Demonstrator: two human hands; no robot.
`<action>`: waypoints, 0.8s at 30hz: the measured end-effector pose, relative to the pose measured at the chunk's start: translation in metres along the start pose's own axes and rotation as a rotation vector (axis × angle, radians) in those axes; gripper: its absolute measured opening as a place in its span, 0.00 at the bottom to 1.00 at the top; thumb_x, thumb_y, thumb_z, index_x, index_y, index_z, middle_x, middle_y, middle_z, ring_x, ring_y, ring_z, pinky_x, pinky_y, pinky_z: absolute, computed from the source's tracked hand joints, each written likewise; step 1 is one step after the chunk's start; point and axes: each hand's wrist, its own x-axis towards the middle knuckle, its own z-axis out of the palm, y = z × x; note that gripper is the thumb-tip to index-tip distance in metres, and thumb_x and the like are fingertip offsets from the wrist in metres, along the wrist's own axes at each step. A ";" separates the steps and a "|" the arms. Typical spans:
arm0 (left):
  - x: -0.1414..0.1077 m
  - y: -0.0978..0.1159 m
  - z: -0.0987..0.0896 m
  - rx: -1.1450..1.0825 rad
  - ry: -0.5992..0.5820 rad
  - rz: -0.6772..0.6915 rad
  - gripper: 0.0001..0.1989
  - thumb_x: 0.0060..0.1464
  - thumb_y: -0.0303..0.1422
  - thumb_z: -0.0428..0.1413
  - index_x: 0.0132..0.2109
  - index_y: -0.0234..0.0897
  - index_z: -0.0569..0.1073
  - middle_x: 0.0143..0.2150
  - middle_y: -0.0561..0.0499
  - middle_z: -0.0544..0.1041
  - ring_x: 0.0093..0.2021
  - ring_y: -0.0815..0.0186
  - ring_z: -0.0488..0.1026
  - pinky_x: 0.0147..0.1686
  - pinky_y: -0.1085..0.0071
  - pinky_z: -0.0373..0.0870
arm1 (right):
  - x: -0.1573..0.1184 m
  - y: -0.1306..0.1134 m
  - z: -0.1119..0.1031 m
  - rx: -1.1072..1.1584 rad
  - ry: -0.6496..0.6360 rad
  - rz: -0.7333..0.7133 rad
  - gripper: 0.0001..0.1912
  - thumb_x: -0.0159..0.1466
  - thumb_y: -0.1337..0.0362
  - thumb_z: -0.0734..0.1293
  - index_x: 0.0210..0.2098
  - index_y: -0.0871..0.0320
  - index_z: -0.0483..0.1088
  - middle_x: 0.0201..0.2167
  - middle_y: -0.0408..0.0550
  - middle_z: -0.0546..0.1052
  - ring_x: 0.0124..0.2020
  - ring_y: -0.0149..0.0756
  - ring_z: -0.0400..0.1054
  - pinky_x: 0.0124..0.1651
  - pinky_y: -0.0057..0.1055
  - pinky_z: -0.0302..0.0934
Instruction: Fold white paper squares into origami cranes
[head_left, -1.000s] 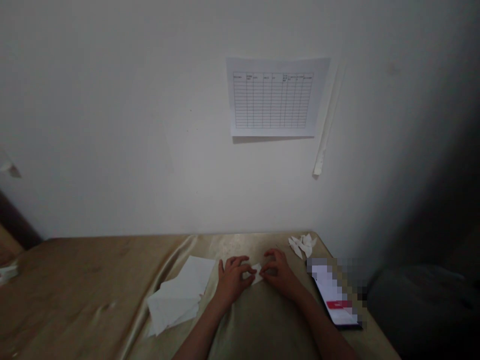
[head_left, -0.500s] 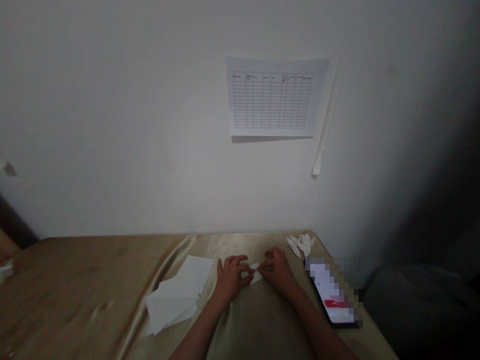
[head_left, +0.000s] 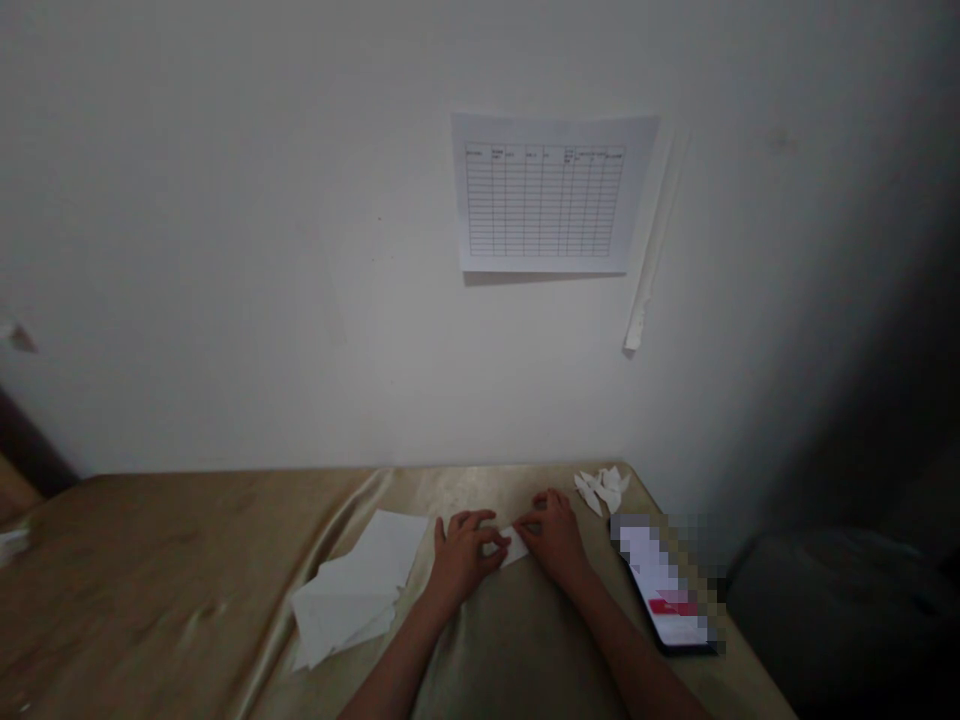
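Observation:
A small piece of white paper lies on the table between my two hands. My left hand pinches its left side, with thumb and index finger closed on it and the other fingers raised. From the right, my right hand has thumb and index finger pressed together at the paper's upper right edge. Left of my left hand rests a loose stack of white paper sheets. Folded white paper pieces sit in a small heap beyond my right hand.
A phone with a lit, partly blurred screen lies near the right edge of the cloth-covered table. On the wall behind hang a printed table sheet and a narrow paper strip. A dark object stands beyond the table at right.
My right hand's fingertips have shifted slightly up and away from me along the paper, baring more of it. My left hand stays in place.

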 end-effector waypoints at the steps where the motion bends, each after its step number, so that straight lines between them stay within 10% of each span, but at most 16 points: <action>1: 0.000 0.000 0.000 -0.002 -0.001 0.000 0.08 0.55 0.40 0.61 0.43 0.59 0.80 0.63 0.59 0.72 0.66 0.53 0.60 0.66 0.33 0.37 | 0.000 0.000 0.001 0.005 0.004 0.000 0.06 0.60 0.60 0.72 0.35 0.48 0.82 0.49 0.54 0.72 0.58 0.50 0.61 0.63 0.42 0.54; 24: 0.000 -0.002 0.002 0.012 0.003 0.003 0.09 0.55 0.41 0.61 0.44 0.60 0.80 0.63 0.60 0.71 0.65 0.53 0.60 0.66 0.33 0.36 | -0.004 0.010 0.000 0.079 -0.064 -0.090 0.04 0.59 0.65 0.71 0.33 0.51 0.80 0.51 0.50 0.71 0.58 0.44 0.61 0.64 0.40 0.51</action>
